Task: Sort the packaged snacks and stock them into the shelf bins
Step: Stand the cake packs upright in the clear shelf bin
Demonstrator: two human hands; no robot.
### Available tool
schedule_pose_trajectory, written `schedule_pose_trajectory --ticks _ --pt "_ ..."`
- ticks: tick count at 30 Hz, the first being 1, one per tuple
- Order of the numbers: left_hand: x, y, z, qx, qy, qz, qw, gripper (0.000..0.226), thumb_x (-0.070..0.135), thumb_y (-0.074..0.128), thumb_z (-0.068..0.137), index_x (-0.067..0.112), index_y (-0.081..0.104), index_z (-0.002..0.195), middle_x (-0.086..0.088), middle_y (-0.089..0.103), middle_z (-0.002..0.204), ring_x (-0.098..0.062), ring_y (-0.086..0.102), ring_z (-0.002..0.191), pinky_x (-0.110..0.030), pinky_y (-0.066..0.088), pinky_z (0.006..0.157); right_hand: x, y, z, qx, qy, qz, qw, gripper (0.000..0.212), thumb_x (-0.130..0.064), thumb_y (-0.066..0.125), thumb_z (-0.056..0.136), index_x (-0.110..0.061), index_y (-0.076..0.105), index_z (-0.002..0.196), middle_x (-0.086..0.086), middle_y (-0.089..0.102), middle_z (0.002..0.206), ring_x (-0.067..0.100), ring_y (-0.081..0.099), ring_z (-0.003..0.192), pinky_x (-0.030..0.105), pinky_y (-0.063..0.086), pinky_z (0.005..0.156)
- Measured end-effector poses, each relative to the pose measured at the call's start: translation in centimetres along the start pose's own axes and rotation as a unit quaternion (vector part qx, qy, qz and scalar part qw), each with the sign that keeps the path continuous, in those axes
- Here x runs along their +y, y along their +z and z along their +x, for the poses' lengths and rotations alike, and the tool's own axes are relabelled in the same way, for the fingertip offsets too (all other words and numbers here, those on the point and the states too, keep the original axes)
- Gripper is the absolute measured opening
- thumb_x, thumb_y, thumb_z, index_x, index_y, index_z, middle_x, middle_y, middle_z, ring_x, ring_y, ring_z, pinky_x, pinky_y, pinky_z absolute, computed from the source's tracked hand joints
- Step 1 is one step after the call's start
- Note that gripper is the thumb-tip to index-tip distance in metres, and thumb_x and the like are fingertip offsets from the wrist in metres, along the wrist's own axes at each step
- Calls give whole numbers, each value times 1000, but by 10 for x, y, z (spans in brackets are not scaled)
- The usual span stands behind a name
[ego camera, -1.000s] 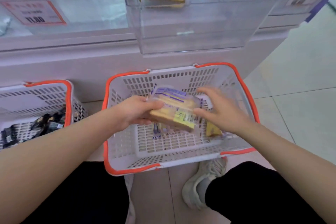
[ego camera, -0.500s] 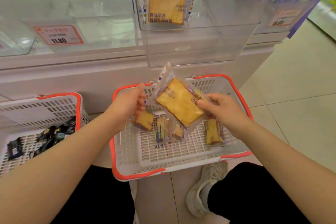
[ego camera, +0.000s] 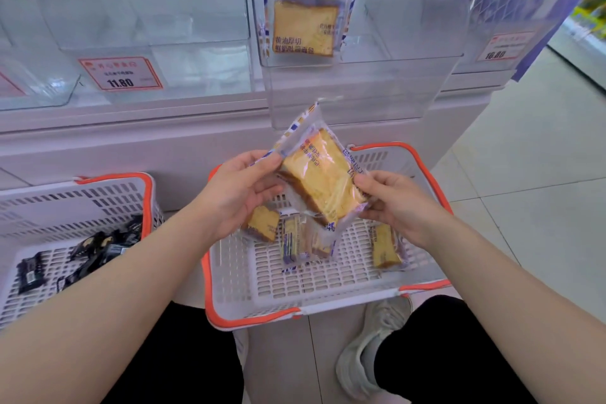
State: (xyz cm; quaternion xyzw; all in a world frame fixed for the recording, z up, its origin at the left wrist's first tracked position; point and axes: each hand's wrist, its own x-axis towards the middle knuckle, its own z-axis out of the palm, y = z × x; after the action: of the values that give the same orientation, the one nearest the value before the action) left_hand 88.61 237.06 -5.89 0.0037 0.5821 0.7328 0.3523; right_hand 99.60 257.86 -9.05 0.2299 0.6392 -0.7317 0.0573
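A golden-yellow slice of bread with a brown crust, sealed in a clear wrapper [ego camera: 319, 182] edged with blue-and-white checks and printed with red lettering, is held between the left hand [ego camera: 241, 188] and the right hand [ego camera: 398, 203]. Below the hands, a white slotted basket [ego camera: 249, 285] trimmed in orange is seen, with more yellow packets [ego camera: 385, 244] in it. Left of the left hand, black wrappers [ego camera: 95, 248] are shown in a second white, orange-rimmed basket [ego camera: 65, 197]. Above the hands, a clear bin [ego camera: 410, 20] with a matching yellow packet [ego camera: 305, 26] and a red-bordered white price tag [ego camera: 120, 73] are pictured.
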Motion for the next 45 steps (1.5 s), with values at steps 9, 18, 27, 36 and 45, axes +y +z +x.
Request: schedule_pose_trajectory --ticks 9,18,27,36,45 --pt "1 -4 3 -20 -4 223 975 9 17 60 89 17 63 97 -4 71 85 -12 67 70 -22 57 61 -14 -1 7 159 -91 -76 980 23 -24 75 77 -24 60 94 8 66 95 18 62 75 35 51 70" --pt "-6 9 3 -4 13 189 982 8 23 56 91 17 57 86 5 71 71 -13 67 67 -41 51 82 -27 9 6 110 -76 261 956 41 -30 45 97 -12 75 75 6 75 85 17 72 81 26 56 60" --pt "6 6 -5 -10 77 114 990 8 14 55 92 13 54 84 4 71 69 -10 67 62 -24 53 52 -30 -4 -1 205 -100 125 966 33 -15 58 91 -17 45 61 -3 62 59 9 58 54 20 48 53" --pt "78 32 -20 -12 417 598 685 9 19 68 82 15 61 78 5 62 73 -20 61 74 -32 48 65 -92 30 -30 156 -375 -480 778 84 -24 79 71 -15 35 142 8 38 142 25 36 131 38 29 108" --pt "142 78 -36 21 544 594 592 14 20 67 83 12 65 95 2 65 93 -18 58 85 -30 43 73 -174 43 -32 68 -365 -514 773 26 -20 74 76 -21 60 97 -11 59 79 5 53 71 13 34 57"
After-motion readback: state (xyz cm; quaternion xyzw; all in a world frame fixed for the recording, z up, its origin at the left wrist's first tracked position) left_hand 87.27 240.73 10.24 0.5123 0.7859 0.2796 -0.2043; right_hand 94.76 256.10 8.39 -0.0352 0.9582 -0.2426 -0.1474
